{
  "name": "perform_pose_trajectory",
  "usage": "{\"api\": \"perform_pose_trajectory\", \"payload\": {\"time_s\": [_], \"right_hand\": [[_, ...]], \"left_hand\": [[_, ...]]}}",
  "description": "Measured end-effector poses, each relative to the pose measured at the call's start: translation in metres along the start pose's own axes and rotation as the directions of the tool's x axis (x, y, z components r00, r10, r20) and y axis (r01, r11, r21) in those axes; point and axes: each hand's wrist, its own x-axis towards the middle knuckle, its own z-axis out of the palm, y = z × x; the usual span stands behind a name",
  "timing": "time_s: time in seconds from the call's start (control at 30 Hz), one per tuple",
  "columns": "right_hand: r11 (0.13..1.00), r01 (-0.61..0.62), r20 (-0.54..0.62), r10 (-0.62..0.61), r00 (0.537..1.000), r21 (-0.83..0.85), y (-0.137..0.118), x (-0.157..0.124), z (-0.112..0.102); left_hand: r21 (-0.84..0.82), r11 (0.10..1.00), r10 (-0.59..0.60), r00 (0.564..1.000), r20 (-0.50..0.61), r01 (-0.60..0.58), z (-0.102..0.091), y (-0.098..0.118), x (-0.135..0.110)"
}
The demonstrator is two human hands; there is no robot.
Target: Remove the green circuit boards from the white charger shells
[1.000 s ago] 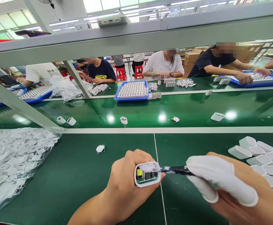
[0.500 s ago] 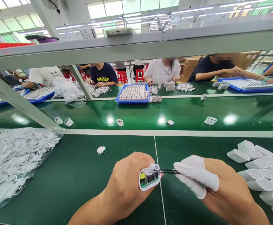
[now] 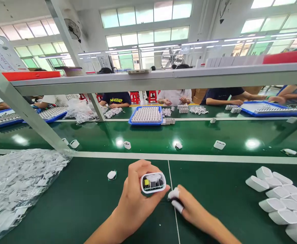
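Observation:
My left hand (image 3: 135,200) is wrapped round a white plastic housing (image 3: 142,189), its open end turned toward me. Inside sits a circuit board (image 3: 153,183) with a yellow part and dark parts, a white piece lying along the top. Just right of and below the housing is my right hand (image 3: 186,203), with white covers on its fingertips. Its fingers are closed on black tweezers (image 3: 179,202), mostly hidden and apart from the housing. On the green bench to the left lies a small green board with a white pad (image 3: 111,175).
A clear bag of white pieces (image 3: 18,189) covers the left side. Several white housings (image 3: 278,192) stand in rows at right. Beyond a pale ledge (image 3: 189,157), a green belt (image 3: 148,135) carries scattered parts. Co-workers sit across it by a blue tray (image 3: 129,121). A metal shelf (image 3: 153,81) crosses above.
My right hand has pulled the tweezers out of the housing and dropped lower and left. The housing has tilted level and moved slightly left. My view has tipped upward.

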Motion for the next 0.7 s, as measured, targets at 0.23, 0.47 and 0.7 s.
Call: {"api": "perform_pose_trajectory", "payload": {"time_s": [0.23,0.47,0.7], "right_hand": [[0.983,0.181,-0.291,-0.163,0.943,0.036,-0.031,0.01,-0.015],[0.901,0.406,-0.413,-0.432,0.802,-0.155,-0.092,0.043,-0.035],[0.868,0.469,-0.356,-0.496,0.792,-0.165,-0.083,0.044,-0.039]], "left_hand": [[-0.064,0.997,-0.029,0.986,0.166,0.04,0.011,0.0,-0.003],[-0.099,0.987,0.139,0.974,0.181,-0.123,0.019,-0.008,-0.011],[-0.099,0.972,0.23,0.946,0.227,-0.212,0.018,-0.009,-0.011]]}}
